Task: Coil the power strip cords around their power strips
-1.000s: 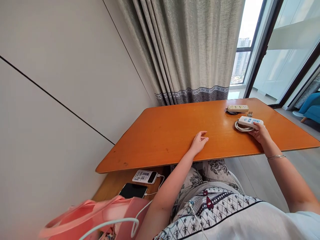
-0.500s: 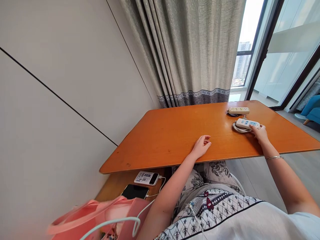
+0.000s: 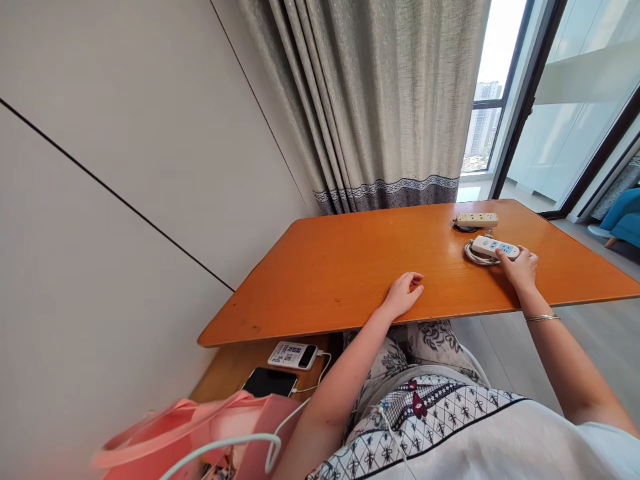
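Note:
A white power strip (image 3: 493, 247) with blue-marked sockets lies on the right part of the orange-brown table (image 3: 340, 267), its white cord coiled under and beside it. My right hand (image 3: 519, 268) grips the strip's near right end, thumb on the front side and fingers round the far end. Just behind it lies a cream power strip (image 3: 477, 219) with a dark cord. My left hand (image 3: 404, 295) rests on the table near the front edge, fingers loosely curled and apart, holding nothing.
Below the table's left front edge, a white power bank (image 3: 293, 355) and a black phone (image 3: 270, 383) lie on a wooden surface, joined by a white cable. A pink bag (image 3: 200, 433) stands in front of them. A grey curtain (image 3: 390, 100) hangs behind the table.
My right hand has shifted its hold: the fingers now reach round the right end of the white power strip and the thumb sits along its front. The left hand stays nearly still.

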`<state>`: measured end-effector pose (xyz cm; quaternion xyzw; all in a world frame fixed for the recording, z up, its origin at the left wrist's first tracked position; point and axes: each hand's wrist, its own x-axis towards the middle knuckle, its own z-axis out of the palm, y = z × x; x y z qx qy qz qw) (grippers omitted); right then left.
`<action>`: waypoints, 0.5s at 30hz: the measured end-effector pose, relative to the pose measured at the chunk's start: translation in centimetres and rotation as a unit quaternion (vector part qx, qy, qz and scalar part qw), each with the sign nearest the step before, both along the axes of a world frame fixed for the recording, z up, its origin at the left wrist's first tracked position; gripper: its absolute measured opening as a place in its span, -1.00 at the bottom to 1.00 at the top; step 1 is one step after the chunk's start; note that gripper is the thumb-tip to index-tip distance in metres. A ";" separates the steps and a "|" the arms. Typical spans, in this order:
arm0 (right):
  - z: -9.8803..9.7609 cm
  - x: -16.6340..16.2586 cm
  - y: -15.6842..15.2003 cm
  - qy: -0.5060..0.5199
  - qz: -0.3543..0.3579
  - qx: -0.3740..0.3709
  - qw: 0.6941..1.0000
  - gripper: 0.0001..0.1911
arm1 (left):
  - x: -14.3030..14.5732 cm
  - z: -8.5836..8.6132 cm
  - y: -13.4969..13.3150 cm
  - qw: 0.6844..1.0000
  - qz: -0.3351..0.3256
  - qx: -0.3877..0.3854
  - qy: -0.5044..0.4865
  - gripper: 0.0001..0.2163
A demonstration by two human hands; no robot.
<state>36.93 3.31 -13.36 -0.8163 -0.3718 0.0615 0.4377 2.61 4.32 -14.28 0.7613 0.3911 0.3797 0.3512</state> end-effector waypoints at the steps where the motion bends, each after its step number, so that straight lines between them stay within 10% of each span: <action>1: -0.2 0.1 0.0 -0.006 -0.001 0.022 1.000 -0.11 | 0.0 0.0 0.0 1.000 0.000 0.008 0.011 -0.84; 9: 0.1 -5.0 -1.0 -0.253 0.156 0.200 0.934 -0.47 | 0.1 0.3 -0.7 0.990 -0.003 0.072 0.125 -0.82; 15: -1.2 -13.7 -1.7 -0.290 0.386 0.052 0.874 -0.50 | -0.1 0.3 -1.4 0.980 0.018 0.129 0.153 -0.80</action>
